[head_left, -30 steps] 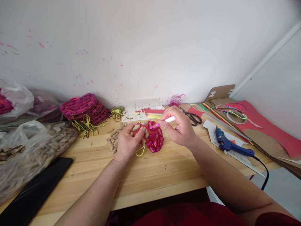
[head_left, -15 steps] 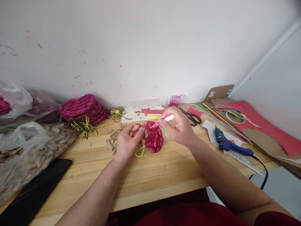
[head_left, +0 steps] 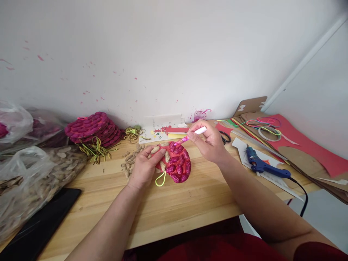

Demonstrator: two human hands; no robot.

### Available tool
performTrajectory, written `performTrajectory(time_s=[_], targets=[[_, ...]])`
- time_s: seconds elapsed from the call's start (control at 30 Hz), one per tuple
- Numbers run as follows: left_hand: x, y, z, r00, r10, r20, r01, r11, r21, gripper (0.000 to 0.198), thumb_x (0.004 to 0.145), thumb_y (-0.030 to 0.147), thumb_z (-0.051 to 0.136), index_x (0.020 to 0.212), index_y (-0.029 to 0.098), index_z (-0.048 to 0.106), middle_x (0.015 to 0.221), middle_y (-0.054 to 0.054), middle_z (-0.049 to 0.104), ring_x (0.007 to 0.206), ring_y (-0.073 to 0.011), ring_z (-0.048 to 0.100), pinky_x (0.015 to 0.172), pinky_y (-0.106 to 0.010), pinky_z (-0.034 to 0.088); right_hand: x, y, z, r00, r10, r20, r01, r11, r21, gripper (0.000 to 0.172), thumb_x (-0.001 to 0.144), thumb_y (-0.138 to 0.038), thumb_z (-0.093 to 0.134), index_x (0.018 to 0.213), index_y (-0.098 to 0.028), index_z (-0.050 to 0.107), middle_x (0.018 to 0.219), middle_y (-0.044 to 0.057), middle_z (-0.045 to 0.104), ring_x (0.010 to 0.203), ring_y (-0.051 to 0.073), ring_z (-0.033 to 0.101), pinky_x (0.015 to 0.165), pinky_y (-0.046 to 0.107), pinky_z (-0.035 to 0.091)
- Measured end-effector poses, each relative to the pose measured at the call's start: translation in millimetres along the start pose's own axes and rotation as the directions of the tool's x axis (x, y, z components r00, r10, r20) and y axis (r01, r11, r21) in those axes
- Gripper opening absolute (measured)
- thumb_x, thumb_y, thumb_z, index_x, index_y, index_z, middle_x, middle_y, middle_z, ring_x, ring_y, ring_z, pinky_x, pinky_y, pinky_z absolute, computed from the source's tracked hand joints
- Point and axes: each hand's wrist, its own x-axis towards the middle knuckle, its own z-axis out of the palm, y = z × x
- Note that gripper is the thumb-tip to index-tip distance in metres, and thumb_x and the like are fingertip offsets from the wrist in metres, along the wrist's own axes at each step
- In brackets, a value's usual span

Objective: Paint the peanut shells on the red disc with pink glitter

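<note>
My left hand (head_left: pixel 144 164) grips the left edge of a round red disc (head_left: pixel 174 167) covered with glued-on peanuts, its thumb on top. Peanuts on the right side are painted shiny magenta; a few near my thumb keep their bare tan shells. A yellow-green cord loop (head_left: pixel 160 179) hangs from the disc's lower left. Between the thumb and fingers of my right hand (head_left: pixel 208 141) is a white-handled paintbrush (head_left: pixel 196 133), its handle smeared with pink. The brush's tip points down at the magenta peanuts near the disc's top edge; whether it touches cannot be made out.
Loose peanuts (head_left: pixel 127 163) lie left of the disc. Behind them stands a stack of magenta peanut discs (head_left: pixel 92 128). A bag of peanuts (head_left: pixel 54 170) and a black tablet-like slab (head_left: pixel 40 224) are at left; a blue glue gun (head_left: pixel 266 167) and scissors (head_left: pixel 225 137) at right.
The disc is tilted up more towards me and sits slightly lower in view. My right hand with the paintbrush has shifted slightly right, the brush tip nearer the disc's top edge.
</note>
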Motion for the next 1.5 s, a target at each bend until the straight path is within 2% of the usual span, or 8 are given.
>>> performTrajectory(time_s=[0.13, 0.3, 0.47, 0.67, 0.8, 0.93, 1.13, 1.5], targets=[[-1.5, 2.2, 1.3, 0.999, -0.045, 0.016, 0.046, 0.998, -0.037, 0.038, 0.066, 0.038, 0.094, 0.09, 0.016, 0.075, 0.063, 0.0, 0.07, 0.048, -0.0106, 0.06, 0.05, -0.021, 0.052, 0.6, 0.8, -1.0, 0.998, 0.001, 0.067, -0.005, 0.998, 0.064, 0.016, 0.099, -0.035, 0.065, 0.091, -0.023, 0.06, 0.082, 0.0, 0.067, 0.076, 0.015, 0.061, 0.072, 0.031, 0.047], [-3.0, 4.4, 2.4, 0.999, -0.054, 0.003, 0.054, 0.995, -0.084, 0.04, 0.062, 0.036, 0.097, 0.088, 0.015, 0.074, 0.067, -0.001, 0.072, 0.048, -0.0104, 0.061, 0.047, -0.02, 0.051, 0.9, -0.2, -2.5, 1.0, -0.009, -0.011, 0.009, 1.0, 0.028, 0.017, 0.098, -0.037, 0.065, 0.09, -0.023, 0.06, 0.083, 0.001, 0.068, 0.076, 0.016, 0.062, 0.073, 0.032, 0.047], [-1.2, 1.7, 0.7, 0.999, -0.034, -0.001, 0.034, 0.997, -0.068, 0.039, 0.064, 0.037, 0.096, 0.088, 0.015, 0.074, 0.067, -0.001, 0.073, 0.049, -0.0106, 0.061, 0.049, -0.021, 0.052, 0.3, -0.3, -3.4, 0.999, -0.017, 0.047, 0.016, 0.999, 0.035, 0.017, 0.099, -0.037, 0.064, 0.091, -0.023, 0.06, 0.083, 0.001, 0.068, 0.076, 0.015, 0.061, 0.073, 0.031, 0.048], [-1.6, 1.3, 0.2, 1.0, -0.003, 0.005, 0.003, 0.999, -0.045, 0.038, 0.067, 0.038, 0.094, 0.091, 0.016, 0.075, 0.065, -0.001, 0.071, 0.048, -0.0101, 0.059, 0.049, -0.02, 0.05, -1.4, -0.1, -3.3, 0.999, 0.027, 0.031, -0.03, 0.997, 0.075, 0.018, 0.099, -0.04, 0.064, 0.092, -0.023, 0.06, 0.084, 0.0, 0.066, 0.075, 0.016, 0.061, 0.071, 0.032, 0.047], [-2.8, 1.1, 1.0, 1.0, -0.005, 0.005, 0.005, 0.999, -0.035, 0.039, 0.067, 0.038, 0.094, 0.093, 0.016, 0.075, 0.069, -0.002, 0.074, 0.05, -0.0114, 0.062, 0.05, -0.021, 0.051, -0.5, -3.2, -4.0, 0.998, -0.005, 0.058, 0.001, 0.998, 0.058, 0.016, 0.099, -0.034, 0.064, 0.09, -0.022, 0.06, 0.082, 0.0, 0.066, 0.075, 0.015, 0.059, 0.071, 0.031, 0.045], [-2.9, 0.2, 0.0, 0.999, 0.021, 0.025, -0.021, 1.0, -0.009, 0.037, 0.07, 0.039, 0.092, 0.095, 0.016, 0.076, 0.065, -0.001, 0.072, 0.047, -0.0103, 0.059, 0.047, -0.02, 0.047, 0.0, -6.0, -4.0, 1.0, -0.022, 0.013, 0.022, 0.999, 0.028, 0.014, 0.099, -0.032, 0.064, 0.09, -0.022, 0.06, 0.083, 0.0, 0.067, 0.076, 0.015, 0.06, 0.072, 0.031, 0.045], [-2.7, 1.4, 0.8, 1.0, 0.026, 0.011, -0.026, 1.0, -0.007, 0.04, 0.069, 0.038, 0.093, 0.098, 0.016, 0.075, 0.073, -0.003, 0.076, 0.053, -0.0131, 0.065, 0.051, -0.022, 0.053, 0.0, -8.6, -0.7, 0.996, -0.083, 0.011, 0.083, 0.996, -0.019, 0.012, 0.097, -0.029, 0.065, 0.089, -0.022, 0.06, 0.08, 0.0, 0.066, 0.074, 0.015, 0.059, 0.073, 0.032, 0.045], [-3.4, 0.6, 0.3, 1.0, 0.025, 0.018, -0.025, 1.0, 0.008, 0.039, 0.071, 0.039, 0.092, 0.097, 0.016, 0.075, 0.069, -0.002, 0.074, 0.049, -0.0129, 0.063, 0.049, -0.022, 0.05, 0.0, -7.3, -1.2, 0.998, -0.059, 0.014, 0.059, 0.998, -0.011, 0.015, 0.099, -0.035, 0.064, 0.09, -0.023, 0.06, 0.082, 0.001, 0.066, 0.075, 0.017, 0.06, 0.073, 0.034, 0.046]])
